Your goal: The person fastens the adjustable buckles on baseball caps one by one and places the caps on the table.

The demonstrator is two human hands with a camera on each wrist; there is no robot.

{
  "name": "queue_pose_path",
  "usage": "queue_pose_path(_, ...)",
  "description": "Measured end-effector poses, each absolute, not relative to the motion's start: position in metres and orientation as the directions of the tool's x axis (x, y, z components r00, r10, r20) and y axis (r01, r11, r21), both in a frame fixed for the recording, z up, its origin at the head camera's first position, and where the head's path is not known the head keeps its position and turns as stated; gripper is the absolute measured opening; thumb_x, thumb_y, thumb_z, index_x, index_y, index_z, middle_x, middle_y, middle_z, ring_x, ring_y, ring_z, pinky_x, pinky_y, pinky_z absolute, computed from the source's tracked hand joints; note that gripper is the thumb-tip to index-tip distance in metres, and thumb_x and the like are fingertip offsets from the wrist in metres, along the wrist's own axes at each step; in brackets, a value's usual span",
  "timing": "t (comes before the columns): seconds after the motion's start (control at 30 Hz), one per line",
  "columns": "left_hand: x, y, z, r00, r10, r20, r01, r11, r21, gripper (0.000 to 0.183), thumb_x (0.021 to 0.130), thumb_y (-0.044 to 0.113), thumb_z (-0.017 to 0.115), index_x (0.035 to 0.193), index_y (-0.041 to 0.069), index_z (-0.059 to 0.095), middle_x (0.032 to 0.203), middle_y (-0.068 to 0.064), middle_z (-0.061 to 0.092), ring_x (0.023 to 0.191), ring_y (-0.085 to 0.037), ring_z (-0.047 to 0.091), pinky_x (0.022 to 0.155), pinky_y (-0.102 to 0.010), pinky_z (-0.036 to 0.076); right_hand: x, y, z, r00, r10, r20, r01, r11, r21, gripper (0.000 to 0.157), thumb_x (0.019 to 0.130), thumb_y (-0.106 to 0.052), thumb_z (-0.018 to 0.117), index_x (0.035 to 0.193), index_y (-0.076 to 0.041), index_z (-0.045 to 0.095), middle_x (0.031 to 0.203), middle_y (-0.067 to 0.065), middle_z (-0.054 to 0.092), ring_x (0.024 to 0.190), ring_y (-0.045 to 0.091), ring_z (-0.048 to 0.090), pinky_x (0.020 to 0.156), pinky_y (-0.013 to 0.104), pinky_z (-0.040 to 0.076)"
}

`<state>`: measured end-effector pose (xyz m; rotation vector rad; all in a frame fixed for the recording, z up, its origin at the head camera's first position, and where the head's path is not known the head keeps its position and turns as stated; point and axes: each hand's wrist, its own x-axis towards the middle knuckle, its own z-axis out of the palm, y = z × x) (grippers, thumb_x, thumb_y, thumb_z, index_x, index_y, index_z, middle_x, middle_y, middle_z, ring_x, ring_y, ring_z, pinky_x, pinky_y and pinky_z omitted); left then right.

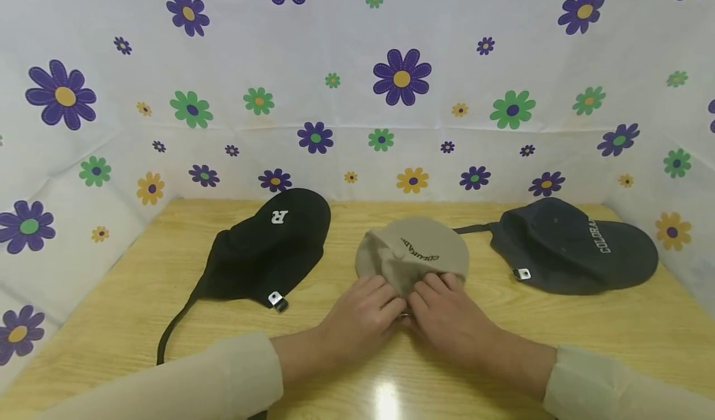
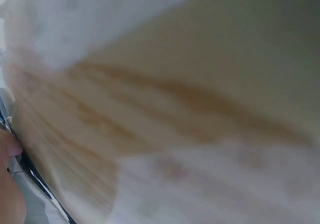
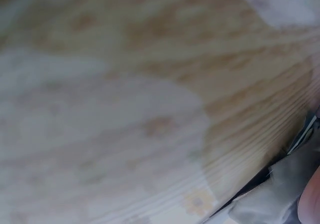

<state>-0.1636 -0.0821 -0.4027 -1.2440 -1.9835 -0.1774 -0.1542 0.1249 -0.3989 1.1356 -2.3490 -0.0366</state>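
A beige baseball cap [image 1: 419, 240] with dark arched lettering lies at the middle of the table, its near side hollowed in. My left hand [image 1: 363, 311] pinches the cap's near edge on the left. From the right, my right hand [image 1: 452, 317] grips the same edge, its fingers curled over the fabric. The two hands almost meet, and a small bit of metal [image 1: 406, 314] shows between them. The fingertips and most of the strap are hidden. Both wrist views are blurred; a strip of the cap's fabric [image 3: 265, 199] shows low in the right one.
To the left lies a black cap [image 1: 268, 246] with a white R, its long strap trailing toward the near edge. A dark navy cap [image 1: 575, 246] lies at the right, its strap reaching behind the beige cap. A flower-printed cloth [image 1: 346, 48] surrounds the wooden table [image 1: 139, 271].
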Motion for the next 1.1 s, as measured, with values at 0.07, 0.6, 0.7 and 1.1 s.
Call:
queue_pose_path(0.07,-0.1630,-0.0823,-0.4027,-0.225,0.711,0.666,0.814,0.513,-0.273,0.014,0.085,0.023,0.078,0.087,0.013,0.068,0.085,0.003,0.061,0.080,-0.014,0.054,0.072,-0.027,0.046,-0.1547,0.1254,-0.3987,-0.510,-0.740,0.439,-0.720,0.646,0.253,0.028,0.095,-0.037,0.063,0.089,-0.011,0.055,0.088,0.003,0.057,0.089,0.024,0.049,0.078,0.037,0.036)
queue_pose_path(0.6,-0.1588,-0.0823,-0.3987,-0.242,0.695,0.677,0.834,0.505,-0.220,0.017,0.085,0.014,0.064,0.100,0.010,0.070,0.096,0.000,0.065,0.091,-0.018,0.057,0.083,-0.030,0.046,-0.1556,0.1250,-0.4026,-0.522,-0.741,0.421,-0.730,0.644,0.229,0.022,0.094,-0.031,0.065,0.100,-0.010,0.059,0.099,0.002,0.059,0.096,0.022,0.053,0.082,0.036,0.039)
queue_pose_path(0.7,-0.1586,-0.0827,-0.3970,-0.242,0.673,0.699,0.818,0.529,-0.227,0.021,0.089,0.012,0.055,0.104,0.009,0.069,0.103,-0.002,0.065,0.100,-0.020,0.058,0.090,-0.032,0.046,-0.1563,0.1251,-0.4034,-0.513,-0.746,0.425,-0.744,0.633,0.213,0.023,0.095,-0.031,0.064,0.105,-0.011,0.060,0.099,0.001,0.059,0.096,0.021,0.053,0.081,0.035,0.039)
queue_pose_path(1.1,-0.1619,-0.0824,-0.3951,-0.285,0.681,0.675,0.723,0.615,-0.314,0.052,0.084,0.038,0.075,0.129,0.013,0.066,0.142,-0.006,0.058,0.134,-0.027,0.050,0.113,-0.045,0.036,-0.1516,0.1293,-0.3998,-0.493,-0.806,0.326,-0.812,0.562,0.161,0.039,0.097,-0.026,0.061,0.132,-0.008,0.057,0.134,0.006,0.057,0.123,0.022,0.052,0.087,0.036,0.045)
